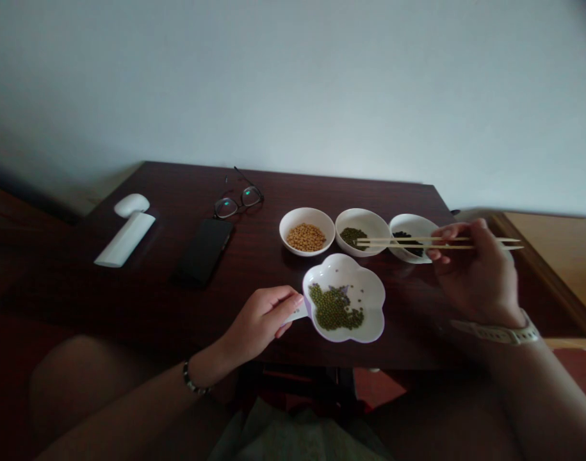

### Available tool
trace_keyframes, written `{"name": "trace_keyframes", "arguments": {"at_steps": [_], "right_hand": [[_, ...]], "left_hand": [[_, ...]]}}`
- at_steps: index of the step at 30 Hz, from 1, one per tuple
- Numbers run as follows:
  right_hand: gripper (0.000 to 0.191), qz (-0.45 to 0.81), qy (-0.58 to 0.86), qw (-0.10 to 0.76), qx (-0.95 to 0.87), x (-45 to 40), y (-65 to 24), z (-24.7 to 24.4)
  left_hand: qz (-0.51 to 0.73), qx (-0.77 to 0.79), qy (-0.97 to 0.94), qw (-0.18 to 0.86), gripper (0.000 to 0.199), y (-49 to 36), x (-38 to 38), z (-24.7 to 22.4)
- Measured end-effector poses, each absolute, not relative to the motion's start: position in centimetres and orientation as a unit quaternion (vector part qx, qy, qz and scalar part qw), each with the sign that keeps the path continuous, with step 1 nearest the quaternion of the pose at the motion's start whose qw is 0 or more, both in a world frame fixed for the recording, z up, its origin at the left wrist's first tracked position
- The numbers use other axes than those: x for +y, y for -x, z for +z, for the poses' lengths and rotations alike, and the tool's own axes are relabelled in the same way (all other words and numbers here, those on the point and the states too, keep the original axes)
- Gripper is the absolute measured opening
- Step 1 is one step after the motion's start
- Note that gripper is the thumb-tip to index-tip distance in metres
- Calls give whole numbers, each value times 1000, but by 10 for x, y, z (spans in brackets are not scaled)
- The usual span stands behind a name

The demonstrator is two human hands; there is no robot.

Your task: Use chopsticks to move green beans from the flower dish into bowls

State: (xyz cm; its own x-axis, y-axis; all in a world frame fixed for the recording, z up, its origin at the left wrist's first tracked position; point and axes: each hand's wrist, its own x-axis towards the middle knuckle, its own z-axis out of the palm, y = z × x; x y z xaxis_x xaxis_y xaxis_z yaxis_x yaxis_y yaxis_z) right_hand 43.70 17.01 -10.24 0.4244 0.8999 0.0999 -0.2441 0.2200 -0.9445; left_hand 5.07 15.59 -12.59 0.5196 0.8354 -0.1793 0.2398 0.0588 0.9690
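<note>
My left hand grips the short handle of a white flower-shaped dish with a lilac rim. Green mung beans lie mostly in its left half, with a few scattered singly. In my right hand is a pair of wooden chopsticks, pointing left. Their tips are over the middle white bowl, which has mung beans in it; I cannot tell whether they pinch a bean. The chopsticks cross above the right bowl of dark beans. Yellow soybeans fill part of the left bowl.
All this is on a dark wooden table against a pale wall. Toward the left are eyeglasses, a black phone and a white device with a rounded head. A lighter wooden surface stands at the right.
</note>
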Motion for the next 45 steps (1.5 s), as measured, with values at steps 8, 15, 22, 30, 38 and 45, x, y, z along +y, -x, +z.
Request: {"name": "trace_keyframes", "arguments": {"at_steps": [8, 15, 22, 30, 38, 45], "right_hand": [[44, 422, 481, 686, -346, 168, -434, -98], [48, 518, 529, 541, -398, 159, -423, -99], [50, 559, 529, 491, -409, 160, -421, -102], [53, 540, 544, 496, -407, 161, -418, -102], [53, 528, 531, 523, -408, 163, -415, -104], [47, 536, 498, 549, -405, 158, -416, -100]], "left_hand": [[253, 421, -637, 594, 45, -51, 156, -126], [253, 423, -634, 596, 45, -53, 156, -125], [243, 421, -639, 597, 46, -53, 157, -126], [234, 418, -641, 600, 46, -53, 159, -125], [233, 428, -662, 570, 48, -55, 155, -122], [243, 461, -674, 523, 45, -58, 150, -118]]}}
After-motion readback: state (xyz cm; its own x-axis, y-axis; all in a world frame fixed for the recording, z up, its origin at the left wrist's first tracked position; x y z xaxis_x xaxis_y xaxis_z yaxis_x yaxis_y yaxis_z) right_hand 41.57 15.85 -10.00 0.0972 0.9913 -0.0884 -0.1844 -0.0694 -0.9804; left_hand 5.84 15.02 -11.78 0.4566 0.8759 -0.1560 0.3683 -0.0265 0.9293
